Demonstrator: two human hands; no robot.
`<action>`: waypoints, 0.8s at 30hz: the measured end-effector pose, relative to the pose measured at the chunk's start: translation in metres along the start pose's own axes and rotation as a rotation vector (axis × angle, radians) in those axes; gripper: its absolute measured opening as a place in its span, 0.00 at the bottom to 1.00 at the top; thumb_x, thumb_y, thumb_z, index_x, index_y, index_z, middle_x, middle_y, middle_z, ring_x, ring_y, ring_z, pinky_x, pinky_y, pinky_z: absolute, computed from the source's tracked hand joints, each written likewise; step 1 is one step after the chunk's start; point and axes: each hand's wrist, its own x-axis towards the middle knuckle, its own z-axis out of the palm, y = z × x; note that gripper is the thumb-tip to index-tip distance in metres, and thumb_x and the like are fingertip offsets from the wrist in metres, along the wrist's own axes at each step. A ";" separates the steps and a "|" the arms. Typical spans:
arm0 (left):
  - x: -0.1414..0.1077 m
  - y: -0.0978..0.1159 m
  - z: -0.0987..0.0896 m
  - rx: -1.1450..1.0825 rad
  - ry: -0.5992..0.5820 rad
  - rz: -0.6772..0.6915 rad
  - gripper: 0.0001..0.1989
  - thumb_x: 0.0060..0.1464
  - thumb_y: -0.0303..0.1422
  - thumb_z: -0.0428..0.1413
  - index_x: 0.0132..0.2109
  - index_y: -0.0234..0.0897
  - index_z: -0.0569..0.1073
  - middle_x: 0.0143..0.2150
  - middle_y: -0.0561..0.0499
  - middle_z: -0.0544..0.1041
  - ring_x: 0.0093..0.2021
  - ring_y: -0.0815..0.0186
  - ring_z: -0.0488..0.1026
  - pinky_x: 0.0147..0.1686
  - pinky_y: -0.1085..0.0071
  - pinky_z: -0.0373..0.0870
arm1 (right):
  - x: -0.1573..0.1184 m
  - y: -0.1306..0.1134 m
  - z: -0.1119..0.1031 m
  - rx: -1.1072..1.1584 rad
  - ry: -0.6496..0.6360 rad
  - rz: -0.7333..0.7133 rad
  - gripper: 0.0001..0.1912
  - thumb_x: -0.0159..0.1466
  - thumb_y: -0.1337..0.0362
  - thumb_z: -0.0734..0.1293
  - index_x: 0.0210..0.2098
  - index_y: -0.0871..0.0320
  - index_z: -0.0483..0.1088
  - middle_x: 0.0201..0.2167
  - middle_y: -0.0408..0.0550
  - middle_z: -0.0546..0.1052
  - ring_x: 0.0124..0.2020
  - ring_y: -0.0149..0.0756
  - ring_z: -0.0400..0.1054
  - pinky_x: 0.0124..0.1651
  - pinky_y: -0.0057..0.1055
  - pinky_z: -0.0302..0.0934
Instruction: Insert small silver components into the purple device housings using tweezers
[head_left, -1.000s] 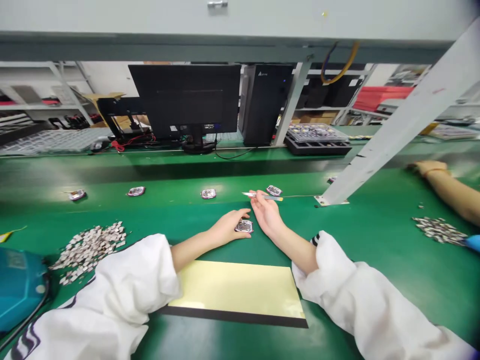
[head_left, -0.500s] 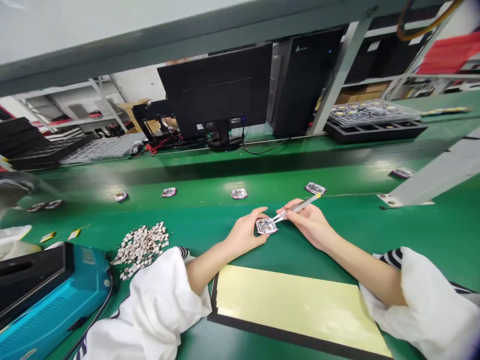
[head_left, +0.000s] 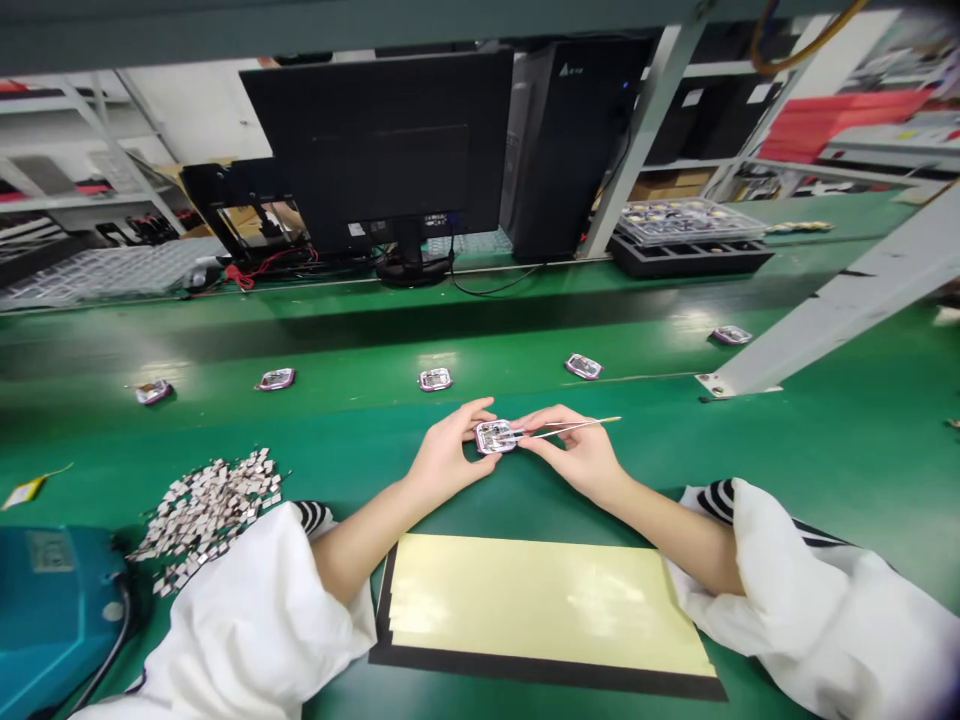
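Held by the edges in left hand (head_left: 442,457): small device (head_left: 493,437). Pinched in right hand (head_left: 583,464): tweezers (head_left: 609,420), now brought over the device's open face, suggesting fine work inside.

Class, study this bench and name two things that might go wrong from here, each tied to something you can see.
The tweezers in the right hand reach over the open inside of the small device in the left hand, so a slip might scratch or dislodge something in it.

The left sleeve comes right up to the pile of loose parts, so a shift of that arm could sweep some away.
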 end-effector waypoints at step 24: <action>-0.003 0.008 -0.005 -0.049 -0.011 0.174 0.05 0.45 0.28 0.56 0.27 0.34 0.65 0.42 0.44 0.70 0.42 0.65 0.70 0.39 0.68 0.71 | -0.009 -0.012 0.001 0.087 0.023 -0.039 0.08 0.50 0.71 0.70 0.29 0.54 0.70 0.29 0.44 0.76 0.34 0.37 0.71 0.38 0.36 0.67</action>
